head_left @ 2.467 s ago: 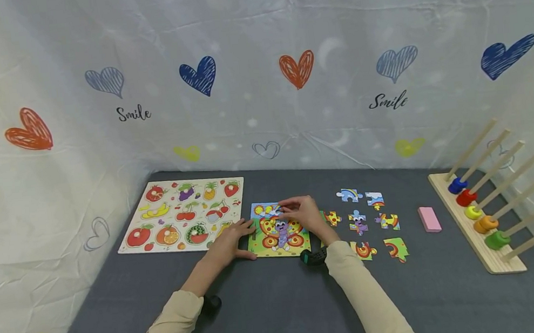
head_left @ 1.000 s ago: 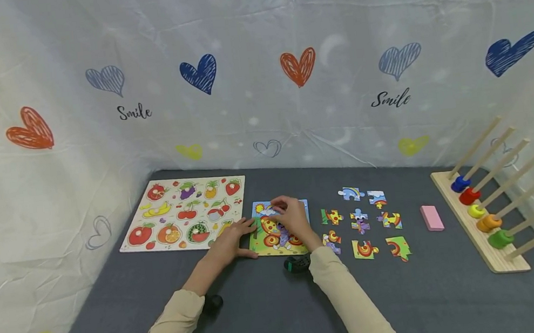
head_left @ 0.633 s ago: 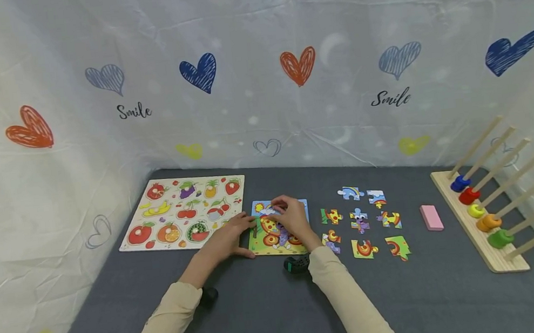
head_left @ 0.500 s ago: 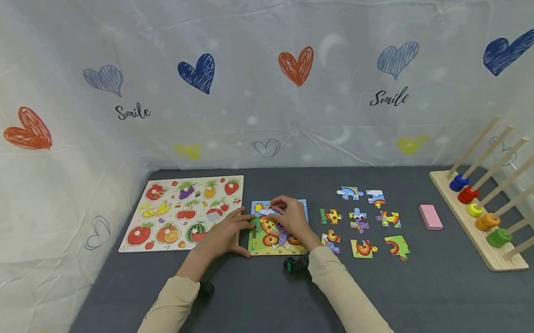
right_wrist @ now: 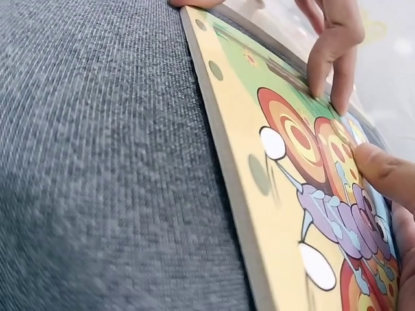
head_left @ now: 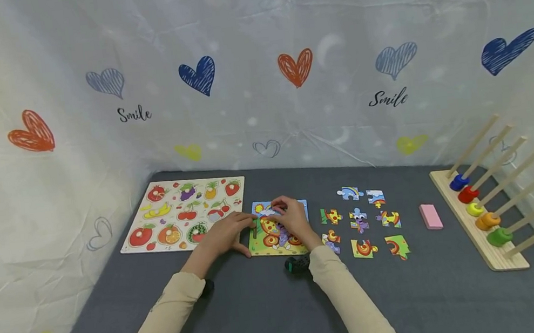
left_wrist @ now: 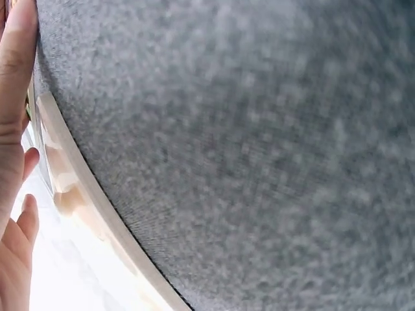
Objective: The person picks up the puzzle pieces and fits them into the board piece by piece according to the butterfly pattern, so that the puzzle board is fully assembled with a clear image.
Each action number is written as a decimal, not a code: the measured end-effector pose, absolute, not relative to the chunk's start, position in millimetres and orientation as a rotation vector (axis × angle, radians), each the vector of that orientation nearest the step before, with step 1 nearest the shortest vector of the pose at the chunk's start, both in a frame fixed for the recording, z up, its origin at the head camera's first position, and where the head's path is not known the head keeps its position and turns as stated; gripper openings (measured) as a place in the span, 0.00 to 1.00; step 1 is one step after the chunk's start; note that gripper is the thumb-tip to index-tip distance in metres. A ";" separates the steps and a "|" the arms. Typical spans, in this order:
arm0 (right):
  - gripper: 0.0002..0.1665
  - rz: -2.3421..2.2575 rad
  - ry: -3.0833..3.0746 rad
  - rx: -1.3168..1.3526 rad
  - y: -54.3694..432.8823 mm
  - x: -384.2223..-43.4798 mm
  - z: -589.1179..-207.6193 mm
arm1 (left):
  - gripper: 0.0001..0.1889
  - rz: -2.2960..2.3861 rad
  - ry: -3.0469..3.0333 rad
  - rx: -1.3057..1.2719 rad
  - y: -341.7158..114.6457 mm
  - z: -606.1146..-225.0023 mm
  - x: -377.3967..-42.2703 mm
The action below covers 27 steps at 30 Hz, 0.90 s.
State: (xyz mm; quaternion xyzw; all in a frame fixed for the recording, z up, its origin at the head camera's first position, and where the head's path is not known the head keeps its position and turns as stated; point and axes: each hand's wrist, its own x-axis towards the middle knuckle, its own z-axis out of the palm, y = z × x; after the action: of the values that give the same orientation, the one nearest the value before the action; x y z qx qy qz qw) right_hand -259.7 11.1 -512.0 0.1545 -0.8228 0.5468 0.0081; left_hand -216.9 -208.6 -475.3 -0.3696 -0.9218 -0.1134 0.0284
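A butterfly puzzle board (head_left: 275, 241) lies on the dark cloth. My left hand (head_left: 225, 233) lies along its left side, thumb spread and fingertips at the upper left edge. In the left wrist view, its fingers (left_wrist: 13, 71) extend straight. My right hand (head_left: 294, 219) is bent over the board's upper part, with thumb and index finger at a puzzle piece (head_left: 259, 208) showing a sun in the top left corner. In the right wrist view, the right thumb (right_wrist: 382, 168) touches the printed wing and the index fingertip is hidden. Several loose puzzle pieces (head_left: 358, 221) lie to the right.
A fruit puzzle board (head_left: 176, 231) lies just left of and behind my left hand. Farther right are a pink block (head_left: 431, 217) and a wooden peg stand (head_left: 478, 225) with coloured rings. A white curtain (head_left: 250, 103) printed with hearts closes the back.
My right hand has moved left with the sun piece, now flush with the board where two suns showed before. The left hand has slid slightly left and its fingers have shifted along the edge.
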 end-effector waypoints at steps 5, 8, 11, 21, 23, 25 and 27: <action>0.19 1.766 -2.572 0.535 23.7 -261.1 -507.4 | 0.36 -0.354 -2.868 -1.112 -205.1 -476.1 -216.9; 0.21 1.899 -2.531 0.572 40.6 -263.1 -500.3 | 0.37 -0.346 -2.870 -1.103 -204.6 -476.1 -217.3; 0.23 2.088 -2.439 0.647 65.1 -267.6 -495.2 | 0.41 -0.356 -2.891 -1.070 -206.1 -476.0 -216.3; 0.26 2.218 -2.370 0.613 168.8 -275.5 -489.5 | 0.48 -0.426 -2.937 -1.010 -207.9 -474.6 -211.3; 0.27 2.186 -2.378 0.560 186.9 -276.2 -487.3 | 0.48 -0.432 -2.949 -1.004 -207.0 -474.1 -211.7; 0.27 2.151 -2.389 0.489 202.7 -276.9 -485.3 | 0.49 -0.427 -2.952 -1.003 -205.9 -473.7 -211.9; 0.27 2.103 -2.414 0.427 216.4 -277.8 -484.1 | 0.48 -0.440 -2.951 -1.011 -204.2 -473.5 -212.6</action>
State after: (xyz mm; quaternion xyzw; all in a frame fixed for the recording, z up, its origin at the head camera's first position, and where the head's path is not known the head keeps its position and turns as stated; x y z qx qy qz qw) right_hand -277.8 216.4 -484.1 0.1319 -0.7467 0.6504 -0.0443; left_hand -212.6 -204.2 -473.5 -0.3208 -0.9368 -0.1398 -0.0044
